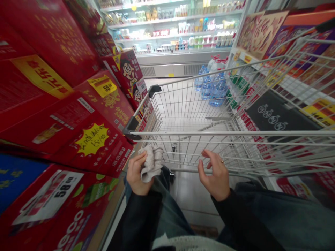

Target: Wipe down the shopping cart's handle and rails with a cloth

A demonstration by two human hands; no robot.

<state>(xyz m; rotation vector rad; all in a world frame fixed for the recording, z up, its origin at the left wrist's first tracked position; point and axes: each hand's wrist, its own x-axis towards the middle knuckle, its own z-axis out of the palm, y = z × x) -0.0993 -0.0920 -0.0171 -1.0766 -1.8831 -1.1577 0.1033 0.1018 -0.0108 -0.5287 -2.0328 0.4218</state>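
A crumpled pale grey knitted cloth (pixel 151 163) was gripped in the left hand (pixel 138 173), the fingers closed round the bunched fabric and pressing it toward the palm, with its upper part left standing clear above them. The cloth was held just behind the near wall of a wire shopping cart (pixel 183 115), toward its left side. The right hand (pixel 213 176) held nothing; its fingers were loosely spread and curved, with a gold ring (pixel 222 161) on one of them, and it was kept close to the cart's near wires, though contact could not be told from this view.

Stacked red gift boxes (pixel 52 115) with yellow price tags (pixel 102 85) stood just beside the cart's left wall. Blue-tinted bottled water (pixel 210 87) was stood beyond the cart, in front of a refrigerated display case (pixel 172 38).

The cloth could be dropped through the wires or onto the floor if the left grip were loosened. Since neither hand was clearly closed on a cart bar, the cart could also drift, and its left corner could be knocked against the stacked boxes.
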